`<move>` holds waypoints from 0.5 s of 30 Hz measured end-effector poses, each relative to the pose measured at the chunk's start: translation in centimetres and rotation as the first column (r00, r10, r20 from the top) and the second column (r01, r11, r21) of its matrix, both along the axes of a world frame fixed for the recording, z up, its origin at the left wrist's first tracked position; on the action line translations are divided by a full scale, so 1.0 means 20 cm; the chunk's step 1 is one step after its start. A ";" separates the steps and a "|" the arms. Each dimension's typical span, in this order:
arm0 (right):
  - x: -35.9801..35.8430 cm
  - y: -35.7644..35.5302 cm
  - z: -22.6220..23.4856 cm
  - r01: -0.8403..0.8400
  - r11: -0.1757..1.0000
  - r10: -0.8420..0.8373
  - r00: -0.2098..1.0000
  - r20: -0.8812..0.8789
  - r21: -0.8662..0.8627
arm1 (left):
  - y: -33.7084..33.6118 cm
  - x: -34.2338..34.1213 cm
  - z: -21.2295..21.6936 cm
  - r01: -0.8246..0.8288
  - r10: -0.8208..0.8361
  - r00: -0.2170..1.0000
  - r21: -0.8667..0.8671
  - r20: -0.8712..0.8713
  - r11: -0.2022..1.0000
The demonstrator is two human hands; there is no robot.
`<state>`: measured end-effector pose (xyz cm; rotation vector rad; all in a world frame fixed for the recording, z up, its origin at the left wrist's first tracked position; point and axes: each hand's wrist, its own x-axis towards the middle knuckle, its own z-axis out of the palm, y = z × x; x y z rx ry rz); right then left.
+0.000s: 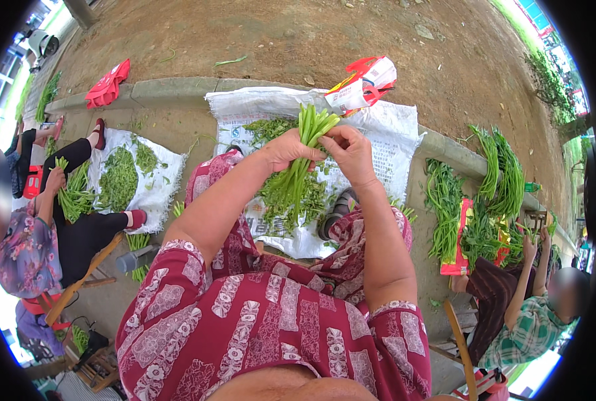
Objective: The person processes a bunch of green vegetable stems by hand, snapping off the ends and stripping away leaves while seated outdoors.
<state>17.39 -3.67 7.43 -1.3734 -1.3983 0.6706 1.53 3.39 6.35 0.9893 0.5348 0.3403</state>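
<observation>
My left hand [286,150] grips a bundle of green vegetable stalks [296,175], cut ends up and leafy ends hanging down. My right hand [351,155] pinches the top of the stalks beside it. Both hands are held out over a white woven sack [391,144] spread on the ground, with a pile of loose green leaves [271,127] on it. My lap in a red patterned garment [271,314] fills the lower middle.
A red and white bag [365,83] lies at the sack's far edge by a concrete kerb [171,90]. A person on the left [51,220] holds greens beside another sack [154,190]. A person on the right [525,307] sits by bundled greens [492,194].
</observation>
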 end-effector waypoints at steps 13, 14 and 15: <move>0.07 0.02 -0.01 0.018 0.988 -0.055 0.970 -0.237 -0.157 | -0.02 0.00 -0.01 -0.029 0.032 0.987 0.027 -0.158 0.999; 0.07 0.02 -0.01 0.016 0.988 -0.057 0.963 -0.263 -0.156 | -0.02 0.00 -0.01 -0.044 0.046 0.985 0.018 -0.163 0.999; 0.08 0.02 -0.02 0.014 0.988 -0.059 0.955 -0.290 -0.155 | -0.01 0.00 -0.02 -0.044 0.045 0.989 0.010 -0.144 0.999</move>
